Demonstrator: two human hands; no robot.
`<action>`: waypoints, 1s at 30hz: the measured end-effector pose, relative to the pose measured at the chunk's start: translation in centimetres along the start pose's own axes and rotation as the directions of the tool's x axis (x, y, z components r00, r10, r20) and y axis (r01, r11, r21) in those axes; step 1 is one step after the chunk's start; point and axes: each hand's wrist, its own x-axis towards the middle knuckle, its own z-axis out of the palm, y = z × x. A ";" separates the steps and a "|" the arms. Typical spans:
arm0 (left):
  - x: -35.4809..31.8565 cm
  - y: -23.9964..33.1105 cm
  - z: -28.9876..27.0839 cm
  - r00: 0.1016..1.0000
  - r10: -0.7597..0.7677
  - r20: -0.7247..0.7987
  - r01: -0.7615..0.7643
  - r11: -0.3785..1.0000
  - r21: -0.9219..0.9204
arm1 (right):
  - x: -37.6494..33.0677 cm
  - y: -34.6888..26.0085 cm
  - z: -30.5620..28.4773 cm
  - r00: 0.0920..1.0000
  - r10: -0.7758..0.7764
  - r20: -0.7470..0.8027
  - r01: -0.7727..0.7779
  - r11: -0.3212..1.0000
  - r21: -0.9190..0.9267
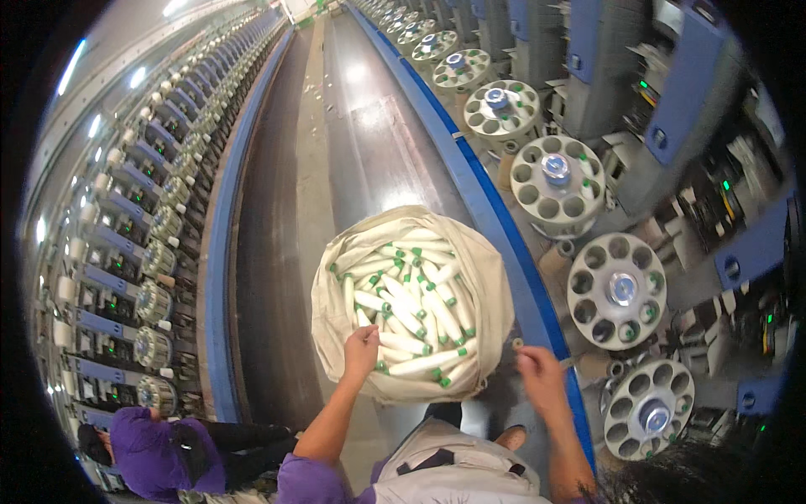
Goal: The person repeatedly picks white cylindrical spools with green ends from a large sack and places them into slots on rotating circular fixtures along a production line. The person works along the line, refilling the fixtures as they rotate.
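A beige cloth sack (495,311) stands open in front of me, full of white yarn bobbins (405,307) with green ends. At the sack's near left side, my left hand (361,351) is closed with its fingertips together on a yarn bobbin (363,318), whose pale tip shows just above the fingers. My right hand (543,376) is right of the sack, beside the machine row. Its thumb and fingers are pinched at a small round tan piece (517,343); the rest of that piece is hidden or too small to make out.
Along the right runs a row of winding machines with round bobbin magazines (617,290) behind a blue rail (470,168). A similar machine row (126,260) lines the left. A person in purple (168,449) bends at the lower left. The aisle floor (361,92) stretches ahead, with scraps on it.
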 end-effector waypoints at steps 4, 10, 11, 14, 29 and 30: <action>10.2 0.4 0.5 0.998 -0.065 -0.011 0.065 0.944 0.325 | 13.1 -3.5 14.3 0.990 -0.089 0.107 0.121 0.930 -0.347; 16.8 5.9 5.4 0.959 -0.282 0.032 0.182 0.700 0.691 | 22.0 -2.9 21.0 0.937 0.002 0.350 0.283 0.583 -0.761; 17.2 6.4 5.5 0.930 -0.347 0.118 0.178 0.710 0.681 | 22.8 -2.7 21.2 0.892 -0.084 0.444 0.417 0.529 -0.739; 17.9 7.5 6.1 0.843 -0.507 0.180 0.296 0.716 0.632 | 25.5 -3.8 20.4 0.787 -0.242 0.568 0.599 0.523 -0.607; 9.3 10.8 -7.6 0.684 -0.253 0.684 0.728 0.311 -0.612 | 21.3 -2.4 23.5 0.879 0.260 0.399 0.046 0.787 -0.615; 7.9 11.5 -8.0 0.591 -0.227 0.774 0.801 0.286 -0.527 | 21.1 -3.1 21.6 0.902 0.162 0.400 0.063 0.867 -0.494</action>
